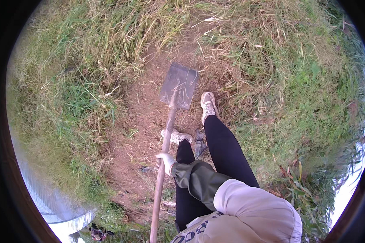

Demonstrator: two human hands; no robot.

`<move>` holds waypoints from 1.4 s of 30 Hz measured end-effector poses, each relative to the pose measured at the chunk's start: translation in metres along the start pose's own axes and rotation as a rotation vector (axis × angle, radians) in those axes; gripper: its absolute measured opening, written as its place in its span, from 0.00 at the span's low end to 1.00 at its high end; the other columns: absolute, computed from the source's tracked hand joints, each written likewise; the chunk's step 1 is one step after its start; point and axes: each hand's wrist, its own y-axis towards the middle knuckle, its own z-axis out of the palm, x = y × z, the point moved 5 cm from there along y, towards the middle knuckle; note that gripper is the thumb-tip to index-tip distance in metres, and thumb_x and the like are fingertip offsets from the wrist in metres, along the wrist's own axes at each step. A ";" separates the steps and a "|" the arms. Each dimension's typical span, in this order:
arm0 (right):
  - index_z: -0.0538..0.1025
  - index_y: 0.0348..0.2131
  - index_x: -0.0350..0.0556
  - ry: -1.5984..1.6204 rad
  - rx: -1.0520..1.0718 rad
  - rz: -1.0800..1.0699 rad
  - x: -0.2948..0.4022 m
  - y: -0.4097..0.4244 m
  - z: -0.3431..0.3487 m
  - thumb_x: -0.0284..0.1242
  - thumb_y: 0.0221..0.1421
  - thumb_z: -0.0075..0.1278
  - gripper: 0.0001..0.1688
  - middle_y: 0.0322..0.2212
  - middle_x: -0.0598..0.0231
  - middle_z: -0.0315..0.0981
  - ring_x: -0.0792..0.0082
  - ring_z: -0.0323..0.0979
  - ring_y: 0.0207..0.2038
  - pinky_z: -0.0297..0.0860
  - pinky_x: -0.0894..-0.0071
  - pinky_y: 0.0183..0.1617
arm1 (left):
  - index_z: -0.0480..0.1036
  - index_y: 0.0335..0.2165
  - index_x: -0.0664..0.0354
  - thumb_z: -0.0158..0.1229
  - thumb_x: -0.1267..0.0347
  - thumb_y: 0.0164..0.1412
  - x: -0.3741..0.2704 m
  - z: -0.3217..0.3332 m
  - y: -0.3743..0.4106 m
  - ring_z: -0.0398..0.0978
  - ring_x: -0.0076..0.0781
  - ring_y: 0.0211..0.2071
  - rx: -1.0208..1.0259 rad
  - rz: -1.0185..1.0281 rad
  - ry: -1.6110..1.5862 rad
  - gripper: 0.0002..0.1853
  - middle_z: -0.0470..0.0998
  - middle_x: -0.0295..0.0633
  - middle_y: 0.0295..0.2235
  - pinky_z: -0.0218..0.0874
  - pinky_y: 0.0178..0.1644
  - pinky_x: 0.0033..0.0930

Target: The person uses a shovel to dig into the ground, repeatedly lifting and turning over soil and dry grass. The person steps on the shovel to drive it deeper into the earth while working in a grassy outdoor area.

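My right hand (165, 161), which looks pale-gloved below a dark green sleeve cover, is closed around the wooden shaft of a flat, square-bladed shovel (179, 86). The shaft (158, 194) slants down past the picture's bottom edge. Ahead of my feet, the grey metal blade is over bare reddish soil (140, 106), with a few grass strands across it. Whether the blade touches the ground I cannot tell. My left hand is out of view; the shaft's far end is cut off too.
My right shoe (208, 104) is beside the blade, my left shoe (178, 136) behind the shaft. A dark scrap (200, 145) lies between my legs. Cut grass (240, 70) and tall grass (88, 100) flank the soil strip. A translucent sheeted structure (53, 197) and a person (98, 233) appear lower left.
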 end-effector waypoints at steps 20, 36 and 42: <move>0.60 0.15 0.52 0.117 -0.173 -0.485 0.415 -0.042 -0.088 0.29 0.45 0.45 0.12 0.08 0.72 0.53 0.73 0.54 0.13 0.62 0.68 0.24 | 0.69 0.26 0.58 0.54 0.66 0.40 -0.383 -0.161 0.090 0.73 0.45 0.24 -0.203 0.345 0.144 0.11 0.74 0.48 0.20 0.64 0.29 0.41; 0.64 0.19 0.52 0.110 -0.096 -0.476 0.338 -0.071 -0.050 0.33 0.46 0.47 0.09 0.09 0.70 0.57 0.69 0.59 0.12 0.64 0.65 0.20 | 0.68 0.28 0.57 0.57 0.58 0.41 -0.263 -0.249 -0.085 0.72 0.44 0.20 -0.135 0.542 0.116 0.17 0.72 0.48 0.19 0.62 0.25 0.43; 0.65 0.21 0.50 0.299 -0.290 -0.255 0.280 -0.071 -0.011 0.28 0.44 0.48 0.07 0.12 0.69 0.58 0.68 0.60 0.16 0.67 0.59 0.28 | 0.68 0.28 0.58 0.58 0.58 0.41 -0.175 -0.232 0.017 0.72 0.43 0.21 -0.209 0.245 0.033 0.17 0.72 0.48 0.19 0.63 0.26 0.42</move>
